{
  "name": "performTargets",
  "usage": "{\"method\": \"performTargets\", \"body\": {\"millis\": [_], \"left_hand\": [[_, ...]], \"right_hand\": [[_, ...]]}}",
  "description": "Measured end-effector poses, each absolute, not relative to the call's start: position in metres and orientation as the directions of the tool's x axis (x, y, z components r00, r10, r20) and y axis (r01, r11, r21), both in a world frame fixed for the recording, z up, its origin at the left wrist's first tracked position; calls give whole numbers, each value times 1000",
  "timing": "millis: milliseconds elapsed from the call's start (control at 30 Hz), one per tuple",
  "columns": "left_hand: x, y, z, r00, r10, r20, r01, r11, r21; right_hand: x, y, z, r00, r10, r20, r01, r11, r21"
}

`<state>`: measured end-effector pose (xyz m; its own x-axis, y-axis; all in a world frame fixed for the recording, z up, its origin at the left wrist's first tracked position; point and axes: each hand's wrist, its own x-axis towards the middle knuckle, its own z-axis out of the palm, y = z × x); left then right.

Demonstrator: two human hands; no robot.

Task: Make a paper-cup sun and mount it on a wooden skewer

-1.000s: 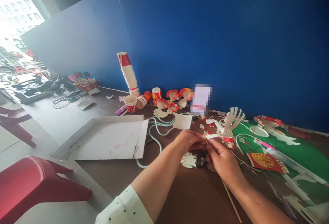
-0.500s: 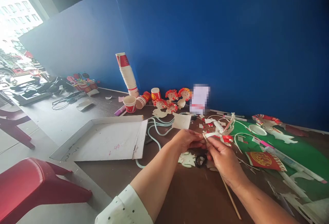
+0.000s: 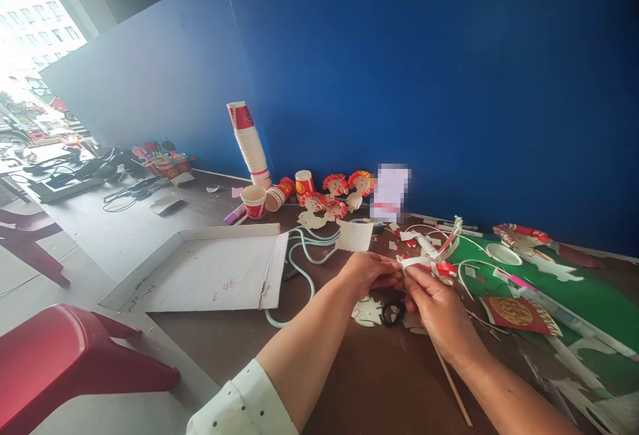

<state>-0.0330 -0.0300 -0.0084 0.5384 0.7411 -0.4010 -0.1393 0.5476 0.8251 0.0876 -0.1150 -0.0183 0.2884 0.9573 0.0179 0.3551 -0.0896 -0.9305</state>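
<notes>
My left hand (image 3: 375,274) and my right hand (image 3: 439,312) meet fingertip to fingertip above the table. A thin wooden stick (image 3: 452,382) runs through my right hand, its lower end pointing down toward me. Where the stick's top comes out at the fingertips, my left fingers pinch the end of a white paper strip (image 3: 414,261). Curled red and white paper strips (image 3: 453,242) spread out past my right fingers. The exact grip is partly hidden by the fingers. Beneath my hands lie a white paper cutout (image 3: 367,312) and a black ring (image 3: 393,314), perhaps a tape roll.
A shallow white box lid (image 3: 200,275) lies left, beside pale cables (image 3: 305,262). Behind stand stacked paper cups (image 3: 249,149) and paper figures with red fringes (image 3: 335,185). A green mat (image 3: 564,295) with scraps and pens is right. A red stool (image 3: 74,362) stands left.
The view has shifted very slightly. Both hands stay together at the stick's top, with fingers closed a little more over the joint; the paper strips have tilted slightly.
</notes>
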Motion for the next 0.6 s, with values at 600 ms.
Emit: {"method": "performTargets", "body": {"millis": [600], "left_hand": [[-30,-34,-3,479,739,-474,-63,568,821]], "right_hand": [[85,-117,-22,277,959,56,437,-74,-897]]}}
